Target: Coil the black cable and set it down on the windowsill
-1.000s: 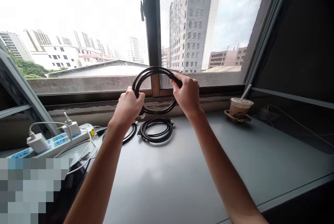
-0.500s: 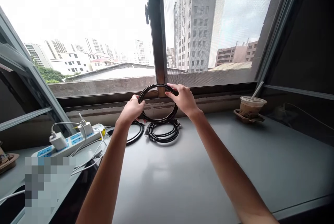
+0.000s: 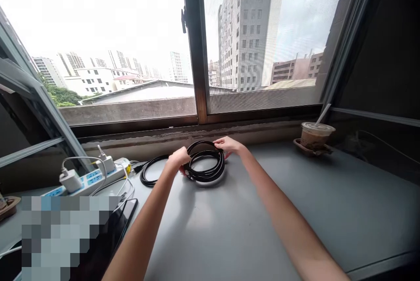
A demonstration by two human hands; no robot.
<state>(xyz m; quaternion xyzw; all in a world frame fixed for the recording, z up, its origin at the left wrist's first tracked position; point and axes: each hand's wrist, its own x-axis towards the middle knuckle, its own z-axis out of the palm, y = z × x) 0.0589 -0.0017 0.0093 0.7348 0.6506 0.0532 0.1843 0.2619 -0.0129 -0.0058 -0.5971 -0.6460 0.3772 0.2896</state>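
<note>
- Left grip (image 3: 179, 157) and right grip (image 3: 231, 145): each pinches one side of the same loop, the held black cable coil (image 3: 201, 142), which spans the space between them.
- Holding points: roughly opposite one another, a placement that probably keeps the loose turns gathered and the ring round, where one hand alone might let it sag.
- Lower black cable coil (image 3: 204, 153): on the counter (image 3: 229, 228) between the two grips, overlapped by the held coil. The two rings lie nearly in line; whether the upper rests its weight on the lower cannot be told.
- Left-hand black cable coil (image 3: 146, 181): flat on the counter just left of the left grip, partly behind that wrist, apart from the overlapped pair.
- Left pose: forearm reaching forward and inward, back of the hand upward, thumb toward the ring's centre; some fingertips are hidden beneath the cable.
- Right pose: forearm slanting in from the right, wrist bent so that thumb and fingers meet the ring's far right edge, other fingers loosely curled.
- White power strip (image 3: 93, 179): farther left of the left grip, with adapters plugged in, presumably kept aside for its leads.
- Iced-drink cup (image 3: 316, 135): well right of the right grip, in a cardboard holder, straw leaning.
</note>
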